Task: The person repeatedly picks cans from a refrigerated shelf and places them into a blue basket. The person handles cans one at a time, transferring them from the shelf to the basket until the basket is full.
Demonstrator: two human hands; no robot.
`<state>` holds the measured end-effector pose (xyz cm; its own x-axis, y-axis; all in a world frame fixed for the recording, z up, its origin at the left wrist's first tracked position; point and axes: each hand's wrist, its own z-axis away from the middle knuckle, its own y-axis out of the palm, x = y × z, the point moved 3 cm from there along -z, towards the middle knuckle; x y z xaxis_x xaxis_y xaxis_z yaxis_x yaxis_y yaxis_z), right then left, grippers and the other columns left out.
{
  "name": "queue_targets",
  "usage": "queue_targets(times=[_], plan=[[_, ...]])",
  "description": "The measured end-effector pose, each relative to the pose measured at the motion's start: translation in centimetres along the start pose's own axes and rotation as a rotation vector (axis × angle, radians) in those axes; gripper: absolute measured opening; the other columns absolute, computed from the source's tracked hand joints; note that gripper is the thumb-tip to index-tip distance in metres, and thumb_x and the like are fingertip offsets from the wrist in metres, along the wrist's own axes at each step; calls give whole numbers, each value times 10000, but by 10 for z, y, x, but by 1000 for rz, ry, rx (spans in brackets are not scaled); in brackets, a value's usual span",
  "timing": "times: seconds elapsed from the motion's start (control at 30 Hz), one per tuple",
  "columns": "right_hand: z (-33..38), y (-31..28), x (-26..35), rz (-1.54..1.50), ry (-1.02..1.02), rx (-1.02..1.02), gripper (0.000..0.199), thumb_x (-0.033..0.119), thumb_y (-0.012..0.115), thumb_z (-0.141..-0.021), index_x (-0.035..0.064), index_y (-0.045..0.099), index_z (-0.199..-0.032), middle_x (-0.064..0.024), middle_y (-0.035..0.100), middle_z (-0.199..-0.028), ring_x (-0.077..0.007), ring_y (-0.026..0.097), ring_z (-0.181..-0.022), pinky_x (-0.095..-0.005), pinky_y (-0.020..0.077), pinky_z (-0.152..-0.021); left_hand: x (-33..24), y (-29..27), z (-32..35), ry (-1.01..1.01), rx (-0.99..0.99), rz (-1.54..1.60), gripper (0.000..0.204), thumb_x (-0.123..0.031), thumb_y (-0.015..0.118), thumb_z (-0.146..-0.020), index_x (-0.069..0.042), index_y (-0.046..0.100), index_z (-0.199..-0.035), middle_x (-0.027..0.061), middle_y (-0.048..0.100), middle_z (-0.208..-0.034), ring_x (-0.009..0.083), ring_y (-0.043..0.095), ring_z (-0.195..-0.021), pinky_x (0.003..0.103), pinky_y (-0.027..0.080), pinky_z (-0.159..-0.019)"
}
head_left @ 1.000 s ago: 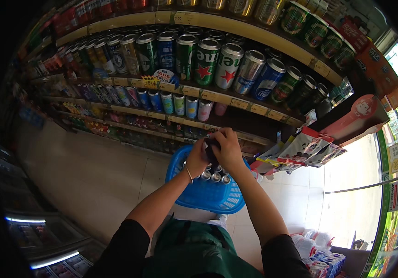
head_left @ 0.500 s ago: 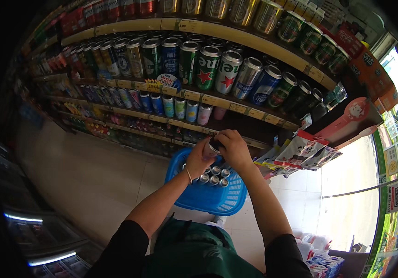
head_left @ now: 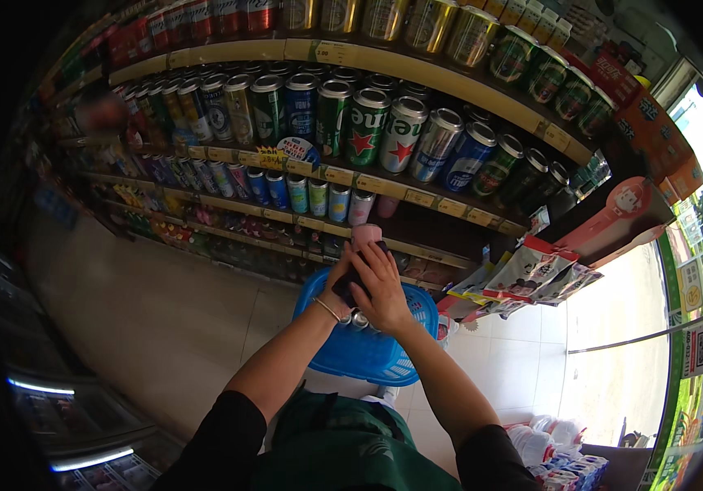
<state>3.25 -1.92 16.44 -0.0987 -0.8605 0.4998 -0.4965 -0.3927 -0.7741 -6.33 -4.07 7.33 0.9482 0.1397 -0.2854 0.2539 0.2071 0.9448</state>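
Both my hands are raised over a blue plastic basket (head_left: pixel 384 360) that holds several cans. Between them I hold a slim pink can (head_left: pixel 365 237) upright, its top poking above my fingers. My right hand (head_left: pixel 384 282) wraps the can from the right. My left hand (head_left: pixel 339 282), with a thin bracelet on the wrist, cups it from the left and below. The can is just in front of the lower shelf row of slim pastel cans (head_left: pixel 339 200).
Store shelves (head_left: pixel 417 196) full of drink cans curve across the top; big green, silver and blue cans (head_left: pixel 368 123) sit above. A rack of snack packets (head_left: pixel 531 274) hangs at right. Tiled floor (head_left: pixel 147 311) lies left; a chest freezer (head_left: pixel 81 417) at lower left.
My hands have lifted from the basket toward the shelf, and the pink can now shows above my fingers. The view has shifted slightly closer to the shelves.
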Motion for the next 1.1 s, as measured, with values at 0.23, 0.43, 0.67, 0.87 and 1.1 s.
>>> queue_targets(times=[0.23, 0.43, 0.67, 0.87, 1.1], plan=[[-26, 6, -81, -635, 576, -206, 484, 141, 367, -957, 110, 394, -1440, -136, 544, -1190, -189, 539, -1016, -282, 446, -861, 0, 15, 3, 18, -177, -320, 517, -547, 357, -992, -151, 510, -1286, 44, 617, -1197, 205, 652, -1014, 380, 565, -819], [2, 17, -39, -274, 247, -225, 648, 215, 565, -907, 59, 300, -1477, -222, 301, -1481, -354, 332, -1375, -420, 354, -1070, -5, 10, 1, 50, -134, -149, 568, -593, 406, -959, -128, 527, -1263, 53, 617, -1151, 188, 627, -1027, 342, 546, -837], [-33, -3, -42, -165, 498, -219, 810, 368, 679, -842, 127, 264, -1495, -284, 359, -1410, -470, 526, -1153, -469, 498, -890, 13, 35, 7, 29, -124, -294, 580, -589, 368, -972, -129, 493, -1302, 54, 616, -1180, 173, 645, -998, 334, 567, -740], [-33, -16, -88, -1425, 765, -86, 607, 199, 723, -819, 115, 471, -1365, -93, 630, -1045, -181, 613, -941, -333, 512, -829, 3, 46, 18, -196, 56, -246, 596, -605, 362, -964, -79, 572, -1152, 96, 668, -982, 200, 683, -795, 337, 585, -638], [-28, -7, -92, -810, 632, -516, 387, 169, 670, -860, 65, 572, -1220, -110, 596, -1093, -242, 596, -1014, -342, 488, -869, 5, 41, -3, -79, -140, -667, 672, -638, 362, -948, -101, 464, -1338, 69, 594, -1179, 148, 617, -1003, 296, 529, -801]])
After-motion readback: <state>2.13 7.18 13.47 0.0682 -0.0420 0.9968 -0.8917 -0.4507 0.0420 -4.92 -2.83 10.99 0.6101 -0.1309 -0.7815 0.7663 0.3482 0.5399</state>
